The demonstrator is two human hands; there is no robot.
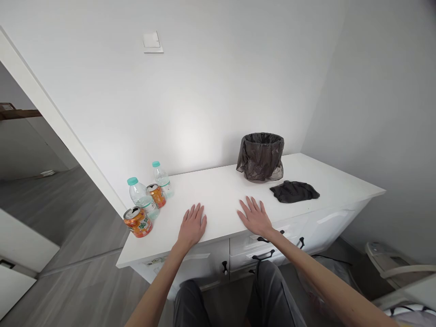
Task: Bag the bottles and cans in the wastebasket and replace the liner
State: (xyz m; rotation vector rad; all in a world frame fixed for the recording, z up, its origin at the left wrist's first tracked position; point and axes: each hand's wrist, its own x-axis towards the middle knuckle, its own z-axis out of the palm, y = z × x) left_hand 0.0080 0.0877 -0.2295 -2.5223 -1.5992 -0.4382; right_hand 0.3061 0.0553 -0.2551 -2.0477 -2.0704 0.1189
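Note:
My left hand [192, 225] lies flat on the white cabinet top [211, 186], fingers stretched out and holding nothing. Palm down near the front edge, my right hand [255, 217] rests with its fingers spread. Left of my left hand stand two orange drink cans, a front can [139, 223] and a rear can [157, 196], both with opened tops. Beside them are two clear bottles with teal caps, a nearer bottle [141, 195] and a farther bottle [162, 178]. Beyond my right hand is a bin lined with a black bag [262, 159]. A folded black plastic bag [294, 191] lies in front of it.
A wall with a light switch [152, 42] rises behind the cabinet. Black handles [263, 255] stick out from the drawers below. A doorway opens onto grey flooring [85, 277] at the left. A white appliance-like object [388, 263] stands at lower right.

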